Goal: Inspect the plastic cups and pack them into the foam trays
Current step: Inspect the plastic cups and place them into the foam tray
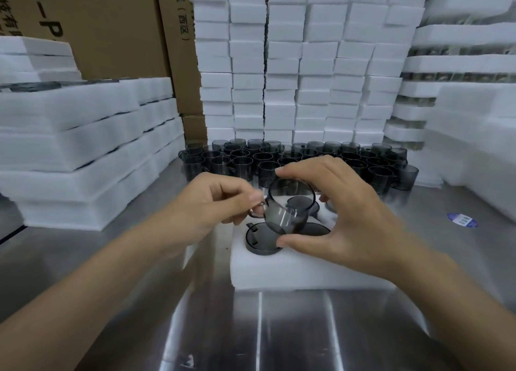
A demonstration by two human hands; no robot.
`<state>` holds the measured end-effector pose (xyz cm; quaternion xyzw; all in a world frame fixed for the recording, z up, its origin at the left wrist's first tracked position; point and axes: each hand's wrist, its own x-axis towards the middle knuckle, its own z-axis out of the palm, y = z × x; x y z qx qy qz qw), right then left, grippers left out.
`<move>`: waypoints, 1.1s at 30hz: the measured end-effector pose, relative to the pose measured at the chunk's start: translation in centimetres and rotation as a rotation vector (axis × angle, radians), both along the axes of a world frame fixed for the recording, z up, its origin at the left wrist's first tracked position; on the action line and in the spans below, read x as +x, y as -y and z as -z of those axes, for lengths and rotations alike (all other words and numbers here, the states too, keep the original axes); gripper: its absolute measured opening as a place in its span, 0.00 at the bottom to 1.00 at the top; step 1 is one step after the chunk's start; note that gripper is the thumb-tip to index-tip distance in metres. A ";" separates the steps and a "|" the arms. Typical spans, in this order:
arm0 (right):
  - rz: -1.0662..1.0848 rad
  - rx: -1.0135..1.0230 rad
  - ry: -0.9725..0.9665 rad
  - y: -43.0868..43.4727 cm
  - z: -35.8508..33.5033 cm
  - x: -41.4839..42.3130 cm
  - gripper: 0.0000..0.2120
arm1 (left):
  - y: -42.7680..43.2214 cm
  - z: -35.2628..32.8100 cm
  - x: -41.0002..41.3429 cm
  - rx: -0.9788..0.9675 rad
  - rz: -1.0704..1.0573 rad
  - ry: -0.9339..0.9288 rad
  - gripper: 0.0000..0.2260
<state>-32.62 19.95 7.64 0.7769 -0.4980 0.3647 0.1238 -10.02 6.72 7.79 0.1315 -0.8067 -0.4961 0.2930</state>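
Observation:
A smoky grey transparent cup (289,207) with a handle is held tilted above a white foam tray (293,270) on the steel table. My left hand (215,200) pinches the cup's handle on its left side. My right hand (343,206) grips the cup from the right, thumb under its base and forefinger over its rim. Dark round cups (261,239) sit in the tray's pockets under the held cup; my right hand hides part of the tray. Behind it, several loose grey cups (293,158) stand close together.
Stacks of white foam trays (83,153) rise at the left and at the right (474,136). A wall of foam blocks (301,63) and brown cartons (117,27) stand behind. A blue sticker (462,220) lies on the steel table (279,328).

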 end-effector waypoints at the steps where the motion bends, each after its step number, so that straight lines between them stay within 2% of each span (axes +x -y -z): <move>1: 0.002 -0.012 -0.003 0.0 -0.1 0.0 0.35 | -0.1 -0.1 0.0 0.071 -0.010 -0.013 0.11; 4: 0.040 -0.071 0.010 0.1 -0.3 -0.3 0.29 | -0.1 -0.2 -0.1 0.249 -0.026 -0.028 0.15; 7: 0.039 -0.042 0.119 0.1 -0.3 -0.4 0.29 | -0.3 -0.4 -0.3 0.269 -0.053 -0.029 0.16; 10: -0.021 0.073 0.347 0.1 -0.2 0.0 0.32 | -0.4 -0.4 -0.2 0.171 -0.128 -0.072 0.16; 12: -0.064 0.163 0.450 0.0 -0.2 0.2 0.31 | -0.4 -0.7 0.0 0.006 -0.149 -0.078 0.15; 14: -0.100 0.221 0.515 0.0 -0.2 0.3 0.26 | -0.5 -1.0 0.5 -0.156 -0.106 -0.027 0.10; 16: -0.116 0.253 0.569 0.2 -0.2 0.4 0.20 | -0.5 -1.2 0.8 -0.202 -0.060 0.052 0.07; 18: -0.123 0.274 0.603 0.3 -0.2 0.4 0.18 | -0.4 -1.0 0.9 -0.209 -0.067 0.102 0.06; 21: -0.124 0.297 0.565 0.2 -0.2 0.2 0.19 | -0.3 -0.8 0.8 -0.168 -0.071 0.115 0.07; 23: -0.105 0.325 0.489 0.0 -0.3 0.0 0.25 | -0.1 -0.7 0.8 -0.133 -0.065 0.104 0.09; 25: -0.041 0.323 0.351 0.0 -0.3 -0.4 0.30 | 0.1 -0.8 0.9 -0.102 -0.044 0.084 0.06; 28: 0.049 0.284 0.157 0.1 -0.1 -0.7 0.26 | 0.2 -0.9 1.1 -0.092 -0.027 0.077 0.05; 33: 0.034 0.227 0.092 0.5 0.4 -0.5 0.23 | 0.3 -0.9 1.2 -0.122 -0.005 0.123 0.06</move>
